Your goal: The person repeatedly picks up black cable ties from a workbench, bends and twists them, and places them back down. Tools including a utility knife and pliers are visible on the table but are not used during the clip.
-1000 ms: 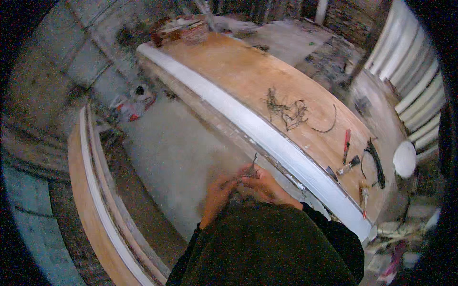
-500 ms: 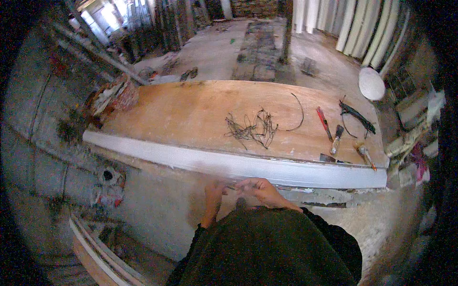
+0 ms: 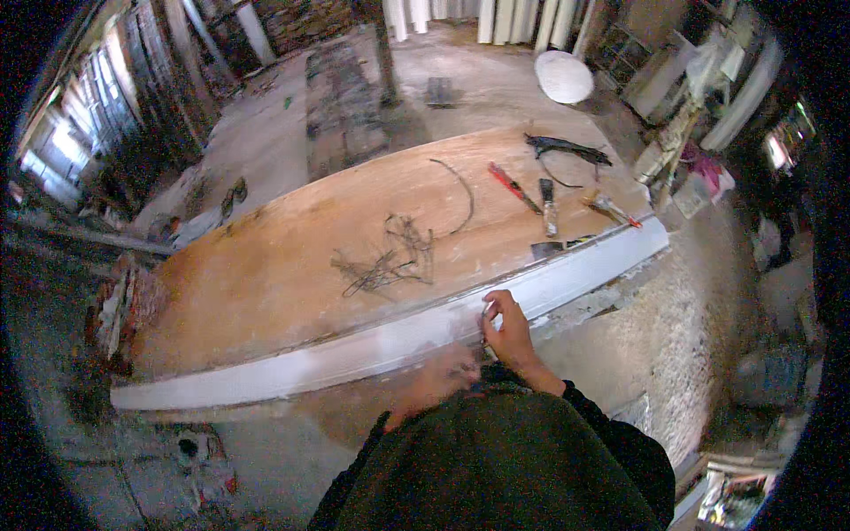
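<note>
My right hand (image 3: 509, 334) is raised over the near edge of a long white moulded strip (image 3: 372, 334), its thumb and forefinger pinched together. Something small and dark seems to sit at the fingertips, too blurred to name. Lower and to the left, close to my body, my left hand (image 3: 443, 376) is smeared by motion, so its fingers cannot be made out. Beyond the strip, a loose tangle of thin dark wire (image 3: 390, 265) lies on a wooden board (image 3: 239, 292). A single curved wire (image 3: 469, 196) lies behind it.
On the board's right lie a red-handled tool (image 3: 513, 188), a paintbrush (image 3: 550, 209), another brush (image 3: 609, 209) with an orange tip, a dark flat piece (image 3: 547, 250) and a black bundle (image 3: 571, 149). A white round disc (image 3: 564, 77) stands beyond; a post (image 3: 384, 57) rises behind.
My view has swung to the right, so the board appears tilted and shifted left. My hands, close together before, are now apart, the right one higher and further right.
</note>
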The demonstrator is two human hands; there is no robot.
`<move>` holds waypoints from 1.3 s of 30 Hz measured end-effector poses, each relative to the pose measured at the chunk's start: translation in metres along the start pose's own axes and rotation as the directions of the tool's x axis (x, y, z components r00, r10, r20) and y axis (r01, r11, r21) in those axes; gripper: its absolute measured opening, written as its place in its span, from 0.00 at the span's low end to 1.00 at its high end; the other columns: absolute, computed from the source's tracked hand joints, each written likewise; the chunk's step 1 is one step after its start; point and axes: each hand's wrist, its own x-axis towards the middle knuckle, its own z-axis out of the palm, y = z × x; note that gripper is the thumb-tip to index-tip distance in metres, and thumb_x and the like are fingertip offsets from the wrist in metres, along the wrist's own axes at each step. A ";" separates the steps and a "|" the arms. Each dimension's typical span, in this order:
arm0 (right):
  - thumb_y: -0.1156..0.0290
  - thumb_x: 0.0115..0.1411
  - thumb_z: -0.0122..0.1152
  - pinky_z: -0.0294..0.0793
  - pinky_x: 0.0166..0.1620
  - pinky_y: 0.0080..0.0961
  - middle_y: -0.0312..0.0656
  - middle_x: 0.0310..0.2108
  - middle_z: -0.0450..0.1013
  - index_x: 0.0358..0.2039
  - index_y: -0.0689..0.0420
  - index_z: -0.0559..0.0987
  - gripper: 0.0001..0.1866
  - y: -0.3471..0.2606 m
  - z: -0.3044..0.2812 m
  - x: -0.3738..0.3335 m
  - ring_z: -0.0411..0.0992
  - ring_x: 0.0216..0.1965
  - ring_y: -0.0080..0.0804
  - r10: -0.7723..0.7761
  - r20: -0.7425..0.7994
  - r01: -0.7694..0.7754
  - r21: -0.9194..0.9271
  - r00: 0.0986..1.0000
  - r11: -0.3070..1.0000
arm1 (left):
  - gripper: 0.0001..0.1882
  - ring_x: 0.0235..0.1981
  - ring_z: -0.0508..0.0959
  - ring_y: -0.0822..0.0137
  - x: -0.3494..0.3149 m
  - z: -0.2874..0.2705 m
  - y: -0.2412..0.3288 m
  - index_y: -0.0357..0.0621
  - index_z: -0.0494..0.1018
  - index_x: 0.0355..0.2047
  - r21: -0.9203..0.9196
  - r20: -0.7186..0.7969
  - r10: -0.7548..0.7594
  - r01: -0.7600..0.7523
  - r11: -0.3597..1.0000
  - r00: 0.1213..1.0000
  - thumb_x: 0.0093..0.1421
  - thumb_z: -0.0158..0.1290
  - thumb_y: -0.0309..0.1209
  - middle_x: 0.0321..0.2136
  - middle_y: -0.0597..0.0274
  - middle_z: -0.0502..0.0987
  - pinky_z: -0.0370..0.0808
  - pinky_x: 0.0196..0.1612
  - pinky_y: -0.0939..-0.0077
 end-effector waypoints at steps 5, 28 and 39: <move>0.73 0.47 0.54 0.63 0.30 0.27 0.38 0.20 0.65 0.32 0.51 0.75 0.10 0.027 -0.044 0.014 0.64 0.27 0.34 -0.087 -0.111 0.087 -0.002 0.990 0.996 | 0.06 0.23 0.68 0.72 0.036 0.023 -0.007 0.41 0.68 0.21 -0.052 -0.062 -0.028 0.025 0.998 0.998 0.45 0.55 0.26 0.25 0.63 0.66 0.70 0.24 0.79; 0.70 0.36 0.60 0.59 0.38 0.33 0.35 0.21 0.69 0.19 0.53 0.74 0.06 0.091 -0.180 0.042 0.66 0.32 0.33 -0.235 0.198 0.239 0.000 0.952 0.971 | 0.04 0.27 0.69 0.73 0.143 0.123 0.005 0.41 0.69 0.23 -0.282 0.049 -0.276 0.278 0.918 0.960 0.47 0.53 0.26 0.23 0.67 0.68 0.66 0.29 0.79; 0.75 0.41 0.60 0.62 0.42 0.28 0.40 0.28 0.66 0.24 0.57 0.73 0.07 0.131 -0.177 0.041 0.65 0.35 0.35 -0.159 0.181 0.091 0.336 0.971 0.938 | 0.07 0.21 0.69 0.76 0.136 0.113 -0.005 0.43 0.67 0.19 -0.185 -0.493 -0.346 0.292 0.938 0.798 0.45 0.56 0.27 0.20 0.66 0.69 0.67 0.19 0.83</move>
